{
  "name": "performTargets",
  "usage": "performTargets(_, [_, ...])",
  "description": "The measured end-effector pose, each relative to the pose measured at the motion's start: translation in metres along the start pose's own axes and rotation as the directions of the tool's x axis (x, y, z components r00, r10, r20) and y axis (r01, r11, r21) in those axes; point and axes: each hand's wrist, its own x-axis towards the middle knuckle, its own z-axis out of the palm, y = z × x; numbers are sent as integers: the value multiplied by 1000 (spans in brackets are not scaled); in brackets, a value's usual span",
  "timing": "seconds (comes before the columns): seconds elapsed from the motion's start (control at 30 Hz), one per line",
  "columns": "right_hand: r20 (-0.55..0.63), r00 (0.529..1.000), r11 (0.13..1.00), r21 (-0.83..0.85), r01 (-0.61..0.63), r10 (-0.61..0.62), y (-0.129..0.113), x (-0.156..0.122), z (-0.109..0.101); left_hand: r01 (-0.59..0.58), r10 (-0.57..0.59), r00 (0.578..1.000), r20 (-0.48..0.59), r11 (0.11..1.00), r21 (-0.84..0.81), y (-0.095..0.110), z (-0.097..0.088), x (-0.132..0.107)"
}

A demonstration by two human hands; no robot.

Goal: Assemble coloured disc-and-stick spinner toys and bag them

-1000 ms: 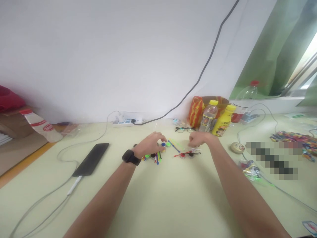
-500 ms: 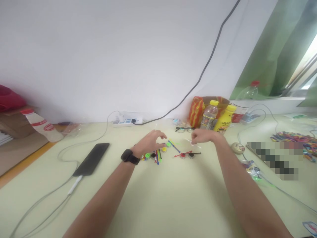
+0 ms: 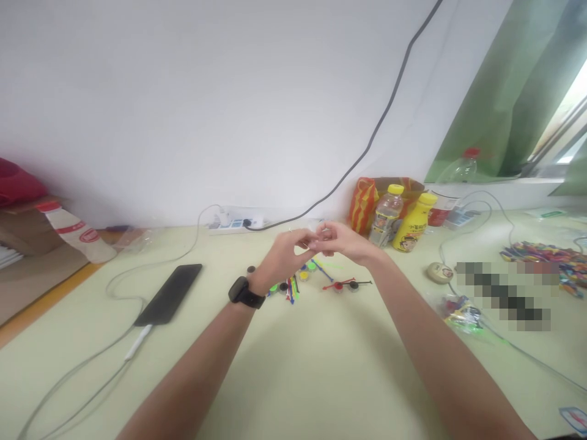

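Two spinners (image 3: 338, 286) lie below left hand (image 3: 283, 256) and right hand (image 3: 347, 242); grip contents unclear.

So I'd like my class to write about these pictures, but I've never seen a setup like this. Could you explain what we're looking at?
There is no machine here: these are a person's own bare hands. Every picture comes from one camera worn on the person's head, looking forward and down.

The left hand, with a black watch on its wrist, meets the right hand at the fingers. Whatever may be pinched between them is too small and hidden to name.

On the table lie small coloured discs and arrows, with a red disc and a black disc to their right. A black phone-like device lies farther left. A see-through bottle and a yellow bottle stand beyond the right hand.
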Motion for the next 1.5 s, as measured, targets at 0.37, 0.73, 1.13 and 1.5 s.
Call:
performTargets(0.37, [75, 997, 992, 122, -33, 24, 4, -3, -9, -34, 33, 999, -31, 999, -14, -6, 0, -1])
performTargets(0.73, [88, 992, 992, -92, -80, 89, 13, -1, -3, 15, -17, 998, 55, 999, 43, -11, 2, -5])
performTargets(1.13, [-211, 961, 545, -793, -274, 178, 68, 15, -20, 70, -129, 941, 313, 979, 193, -23, 35, -19])
performTargets(1.5, [-140, 973, 492, -843, -215, 185, 63, 14, -7, 62, -200, 891, 408, 943, 328, -22, 38, -20])
